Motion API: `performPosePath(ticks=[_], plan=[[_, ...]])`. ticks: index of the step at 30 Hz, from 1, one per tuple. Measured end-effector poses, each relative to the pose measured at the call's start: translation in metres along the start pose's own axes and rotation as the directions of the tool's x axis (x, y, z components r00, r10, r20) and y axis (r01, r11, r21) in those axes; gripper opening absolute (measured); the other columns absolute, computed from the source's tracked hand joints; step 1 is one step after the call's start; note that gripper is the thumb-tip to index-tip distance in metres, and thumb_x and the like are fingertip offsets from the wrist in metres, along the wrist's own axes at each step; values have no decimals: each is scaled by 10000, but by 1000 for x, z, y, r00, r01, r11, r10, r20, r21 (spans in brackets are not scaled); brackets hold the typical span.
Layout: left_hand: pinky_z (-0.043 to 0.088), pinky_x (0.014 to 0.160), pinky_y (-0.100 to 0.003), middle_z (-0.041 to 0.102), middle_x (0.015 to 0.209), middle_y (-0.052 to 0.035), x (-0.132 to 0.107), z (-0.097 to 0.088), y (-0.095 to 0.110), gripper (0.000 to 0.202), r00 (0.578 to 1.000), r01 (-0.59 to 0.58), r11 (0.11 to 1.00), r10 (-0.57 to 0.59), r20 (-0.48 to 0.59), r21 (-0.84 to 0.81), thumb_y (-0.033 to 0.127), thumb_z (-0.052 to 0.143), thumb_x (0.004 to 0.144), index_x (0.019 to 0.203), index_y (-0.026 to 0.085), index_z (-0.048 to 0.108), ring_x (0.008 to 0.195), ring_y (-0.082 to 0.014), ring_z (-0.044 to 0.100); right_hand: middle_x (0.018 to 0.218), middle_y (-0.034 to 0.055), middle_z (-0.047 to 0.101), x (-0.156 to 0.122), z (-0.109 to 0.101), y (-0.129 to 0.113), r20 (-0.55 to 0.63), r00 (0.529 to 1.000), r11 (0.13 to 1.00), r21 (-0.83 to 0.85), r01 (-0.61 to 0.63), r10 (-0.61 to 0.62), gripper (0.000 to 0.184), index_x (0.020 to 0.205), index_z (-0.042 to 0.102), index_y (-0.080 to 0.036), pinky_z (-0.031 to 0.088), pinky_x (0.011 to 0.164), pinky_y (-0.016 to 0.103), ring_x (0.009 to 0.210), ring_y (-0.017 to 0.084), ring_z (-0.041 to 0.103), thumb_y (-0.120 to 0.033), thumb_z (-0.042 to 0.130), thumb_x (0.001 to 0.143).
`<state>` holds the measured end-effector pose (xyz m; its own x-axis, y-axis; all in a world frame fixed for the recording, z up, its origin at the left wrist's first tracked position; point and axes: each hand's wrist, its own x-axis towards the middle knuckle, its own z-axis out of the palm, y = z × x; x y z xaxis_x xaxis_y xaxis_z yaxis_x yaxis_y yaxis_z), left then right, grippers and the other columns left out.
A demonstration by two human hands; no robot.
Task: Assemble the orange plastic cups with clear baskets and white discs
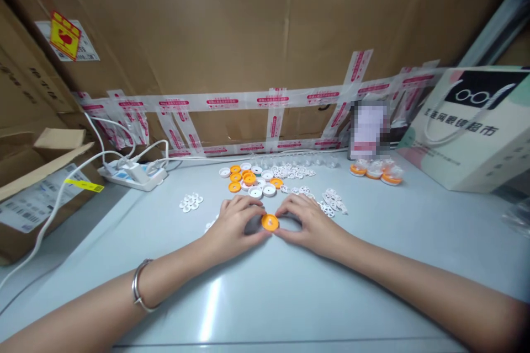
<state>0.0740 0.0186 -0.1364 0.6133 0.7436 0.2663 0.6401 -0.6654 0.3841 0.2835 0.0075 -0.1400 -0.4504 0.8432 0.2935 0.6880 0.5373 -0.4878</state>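
Note:
Between my two hands, low over the table, is a round orange plastic cap (270, 223) with a small white piece at its centre. My left hand (238, 224) grips its left edge with thumb and fingertips. On the opposite edge, my right hand (304, 222) pinches it in the same way. Just beyond my hands lie loose orange rings (234, 187) and white round caps (255, 192). Small white cut-out pieces (333, 200) lie behind my right hand. A cluster of little white discs (191, 202) sits to the left of my left hand.
A power strip (138, 175) with white cables stands at the back left, beside an open cardboard box (45, 187). Clear plastic domes (298, 161) line the back. Wrapped orange-and-white parts (375, 171) and a paper bag (467, 127) stand right. A large taped carton (232, 38) walls the back.

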Motion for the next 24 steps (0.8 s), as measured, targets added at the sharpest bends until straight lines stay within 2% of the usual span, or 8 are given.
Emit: performPosePath(ticks=[7,12,15,17,21,24], plan=[[313,863,-382,533,1206,-63,-6,-7,-2,334,999,-50,990,52,-9,131,401,550,811,1109,251,538,1110,-237,443,962,40,594,0,-3,1,32,999,1000,2,-24,23,268,963,577,-223,376,807,384,943,229,502,-351,650,739],[328,820,-357,623,1081,-54,-10,-19,-11,303,972,-175,955,207,-115,238,268,575,814,1110,212,539,1011,-213,519,1009,34,597,2,-9,-1,35,999,999,38,-33,32,262,997,569,-219,369,833,373,975,214,501,-315,633,761],[342,791,-339,655,1008,-41,-8,-28,-17,266,950,-193,942,249,-187,274,201,597,795,1058,205,565,955,-197,554,1007,27,597,5,-10,0,33,999,998,54,-24,22,228,980,574,-220,364,851,367,974,199,506,-295,623,770],[351,784,-333,656,999,-41,-5,-34,-22,249,949,-171,946,234,-213,276,174,589,794,1040,204,571,939,-191,561,1007,27,595,6,-10,1,33,999,999,45,-19,17,219,976,579,-223,364,854,368,973,199,506,-292,618,773],[376,814,-340,635,1021,-56,-1,-44,-37,213,965,-74,974,124,-230,216,161,516,829,1029,200,578,957,-190,549,1012,38,589,6,-8,0,30,1000,1000,22,1,-2,224,983,586,-227,371,847,371,977,209,502,-298,613,772],[400,838,-341,625,1020,-65,0,-48,-44,194,984,-61,991,80,-158,120,205,494,848,1016,195,590,961,-190,545,1014,45,584,5,-6,1,39,998,999,-6,39,-39,225,985,594,-232,375,845,372,980,213,499,-303,609,772]])
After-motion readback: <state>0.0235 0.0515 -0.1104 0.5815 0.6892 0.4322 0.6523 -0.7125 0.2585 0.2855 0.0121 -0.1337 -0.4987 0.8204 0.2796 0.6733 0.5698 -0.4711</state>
